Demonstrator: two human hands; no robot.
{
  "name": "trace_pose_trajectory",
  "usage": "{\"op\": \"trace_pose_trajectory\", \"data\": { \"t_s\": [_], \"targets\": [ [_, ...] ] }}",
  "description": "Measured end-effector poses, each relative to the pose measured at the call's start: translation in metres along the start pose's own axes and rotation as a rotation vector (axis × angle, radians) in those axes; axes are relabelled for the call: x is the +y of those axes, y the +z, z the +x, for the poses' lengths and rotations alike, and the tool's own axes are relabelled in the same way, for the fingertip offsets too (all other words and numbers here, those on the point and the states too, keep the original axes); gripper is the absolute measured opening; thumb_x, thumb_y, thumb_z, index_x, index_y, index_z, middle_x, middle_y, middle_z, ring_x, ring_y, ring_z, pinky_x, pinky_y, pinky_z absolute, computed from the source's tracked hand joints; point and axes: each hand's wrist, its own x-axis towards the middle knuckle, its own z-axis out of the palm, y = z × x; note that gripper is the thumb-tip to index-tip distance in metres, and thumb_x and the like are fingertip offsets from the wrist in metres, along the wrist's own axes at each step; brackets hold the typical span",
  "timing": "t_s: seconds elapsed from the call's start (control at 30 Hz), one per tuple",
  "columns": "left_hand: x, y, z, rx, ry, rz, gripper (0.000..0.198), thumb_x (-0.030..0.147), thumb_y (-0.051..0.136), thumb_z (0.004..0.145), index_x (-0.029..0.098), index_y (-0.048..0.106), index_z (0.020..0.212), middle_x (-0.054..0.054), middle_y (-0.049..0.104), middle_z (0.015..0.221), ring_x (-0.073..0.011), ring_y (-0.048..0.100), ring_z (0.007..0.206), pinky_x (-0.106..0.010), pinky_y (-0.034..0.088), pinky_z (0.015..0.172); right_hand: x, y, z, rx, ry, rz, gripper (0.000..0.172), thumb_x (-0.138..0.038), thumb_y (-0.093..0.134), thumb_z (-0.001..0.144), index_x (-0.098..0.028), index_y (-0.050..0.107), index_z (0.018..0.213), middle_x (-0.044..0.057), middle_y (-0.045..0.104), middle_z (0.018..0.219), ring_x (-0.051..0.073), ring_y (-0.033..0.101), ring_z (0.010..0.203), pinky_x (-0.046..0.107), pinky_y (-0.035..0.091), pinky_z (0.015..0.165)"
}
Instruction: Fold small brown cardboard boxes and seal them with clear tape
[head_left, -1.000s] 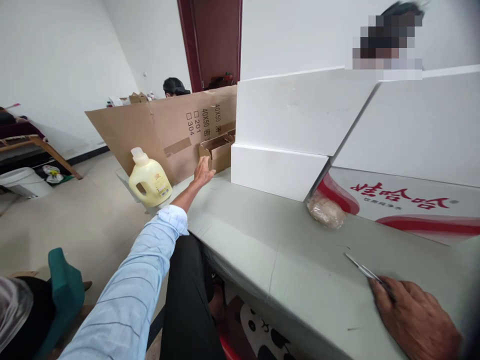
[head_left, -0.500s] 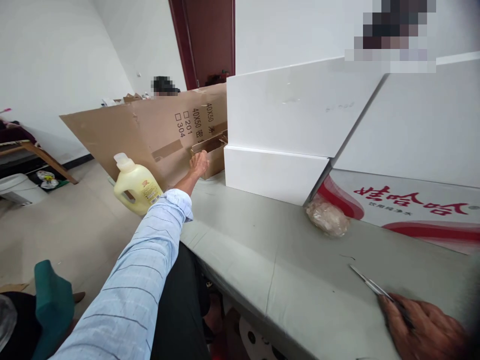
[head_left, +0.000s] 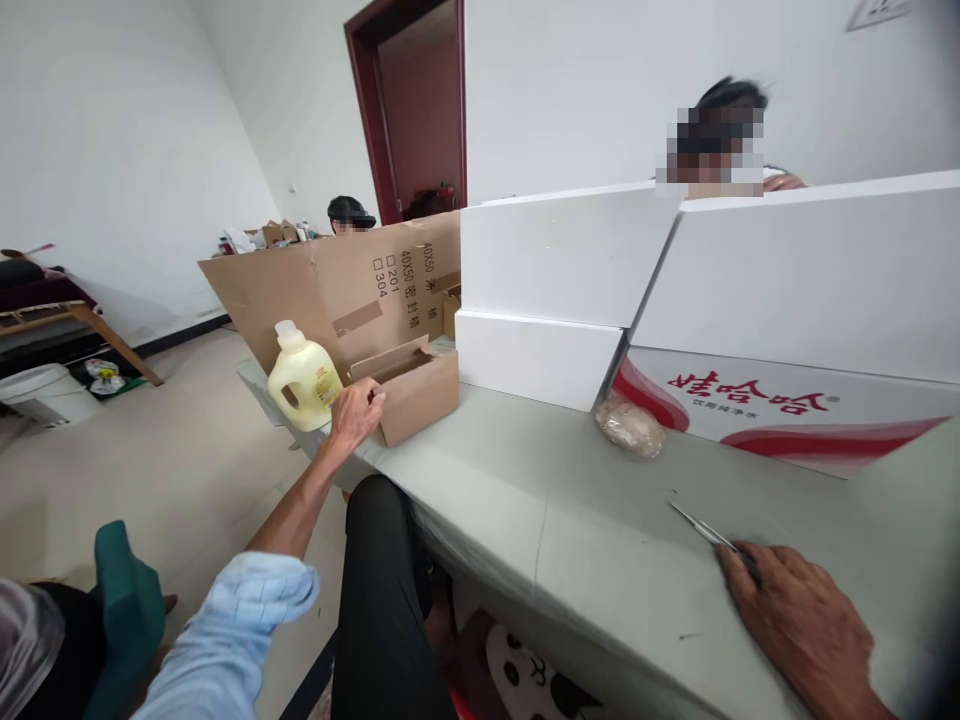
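Observation:
At the near left corner of a small open cardboard box [head_left: 420, 400], my left hand [head_left: 358, 412] has its fingers closed on the box's edge. The box stands on the grey-green covered table [head_left: 495, 480], and its contents are hidden by its walls. To the left of that hand is a pale yellow jug [head_left: 304, 378] with a handle. Low on the right, my right hand [head_left: 799, 615] rests on the table, closed around scissors [head_left: 701, 527]. Their slim metal blades point to the upper left; the dark handle is mostly covered by the fingers.
White boxes [head_left: 540, 360] and a red-and-white printed carton [head_left: 750, 400] wall off the table's far side. A clear plastic bundle [head_left: 631, 428] lies before them. A large cardboard sheet [head_left: 300, 285] stands at the back left. Two people sit beyond. A teal stool [head_left: 127, 590] is at lower left.
My left hand has drawn the small cardboard box out from beside the white boxes, toward me and the table's left edge. The right hand still holds the scissors; the view has shifted.

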Motion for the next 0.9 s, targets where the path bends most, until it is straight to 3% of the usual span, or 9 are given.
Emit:
{"op": "trace_pose_trajectory", "data": {
  "t_s": [0.1,0.2,0.27,0.37,0.47,0.53,0.67,0.73,0.9],
  "targets": [
    [0.005,-0.016,-0.052,-0.028,0.112,-0.1,0.016,0.028,0.056,0.094,0.022,0.071,0.09,-0.005,0.073,0.085,-0.0224,0.068,0.082,-0.033,0.051,0.08,-0.007,-0.017,0.005,-0.068,-0.043,0.005,0.033,-0.043,0.049,0.1,-0.022,0.075,0.097,0.02,0.075,0.102,0.037,0.068,0.099,0.048,0.052,0.084],
    [0.019,-0.023,-0.09,-0.082,0.288,-0.264,0.016,0.027,0.056,0.094,0.022,0.067,0.085,-0.002,0.068,0.082,-0.0192,0.065,0.079,-0.03,0.051,0.077,-0.031,-0.048,0.006,-0.03,-0.045,0.164,0.041,-0.049,0.052,0.099,-0.016,0.074,0.107,0.024,0.074,0.112,0.037,0.068,0.105,0.049,0.052,0.097],
    [0.031,-0.022,-0.108,-0.119,0.451,-0.427,0.014,0.025,0.057,0.095,0.022,0.066,0.085,-0.002,0.065,0.082,-0.0186,0.063,0.077,-0.031,0.051,0.075,-0.057,-0.076,0.0,0.006,-0.063,0.405,0.048,-0.059,0.056,0.097,-0.017,0.072,0.113,0.021,0.074,0.114,0.035,0.068,0.106,0.049,0.054,0.099],
    [0.049,-0.018,-0.13,-0.155,0.651,-0.617,0.012,0.02,0.058,0.097,0.02,0.065,0.087,-0.003,0.064,0.086,-0.0184,0.062,0.08,-0.031,0.051,0.075,-0.099,-0.126,-0.016,-0.074,-0.039,0.773,0.057,-0.069,0.062,0.095,-0.022,0.069,0.127,0.015,0.072,0.124,0.029,0.071,0.1,0.043,0.06,0.086],
    [0.067,-0.016,-0.148,-0.168,0.761,-0.695,0.012,0.014,0.06,0.099,0.02,0.066,0.09,-0.003,0.065,0.089,-0.018,0.062,0.082,-0.031,0.051,0.076,-0.132,-0.172,-0.034,-0.116,0.039,0.926,0.054,-0.068,0.059,0.1,-0.025,0.068,0.131,0.013,0.074,0.126,0.028,0.072,0.108,0.043,0.06,0.092],
    [0.078,-0.017,-0.159,-0.167,0.822,-0.719,0.012,0.012,0.06,0.099,0.019,0.068,0.094,-0.004,0.065,0.09,-0.0179,0.063,0.083,-0.031,0.052,0.077,-0.147,-0.195,-0.042,-0.155,0.101,0.938,0.062,-0.07,0.062,0.097,-0.025,0.065,0.139,0.015,0.073,0.13,0.031,0.071,0.116,0.045,0.061,0.092],
    [0.099,-0.022,-0.184,-0.15,0.94,-0.692,0.013,0.011,0.059,0.101,0.019,0.07,0.098,-0.006,0.067,0.093,-0.0186,0.066,0.086,-0.031,0.054,0.078,-0.162,-0.214,-0.043,-0.284,0.148,0.835,0.096,-0.07,0.079,0.083,-0.025,0.045,0.161,0.017,0.064,0.149,0.037,0.065,0.132,0.05,0.061,0.096],
    [0.107,-0.024,-0.195,-0.134,0.99,-0.67,0.014,0.01,0.058,0.103,0.019,0.069,0.099,-0.006,0.067,0.092,-0.0188,0.065,0.085,-0.031,0.055,0.076,-0.163,-0.218,-0.04,-0.332,0.145,0.757,0.103,-0.062,0.084,0.079,-0.025,0.041,0.164,0.016,0.062,0.151,0.037,0.065,0.132,0.05,0.06,0.099],
    [0.108,-0.024,-0.212,-0.056,1.041,-0.634,0.014,0.011,0.057,0.104,0.018,0.069,0.107,-0.008,0.07,0.093,-0.0196,0.066,0.084,-0.032,0.057,0.074,-0.159,-0.232,-0.041,-0.415,0.119,0.728,0.072,-0.038,0.071,0.084,-0.025,0.054,0.153,0.012,0.071,0.137,0.029,0.074,0.109,0.039,0.063,0.086]
  ]
}}
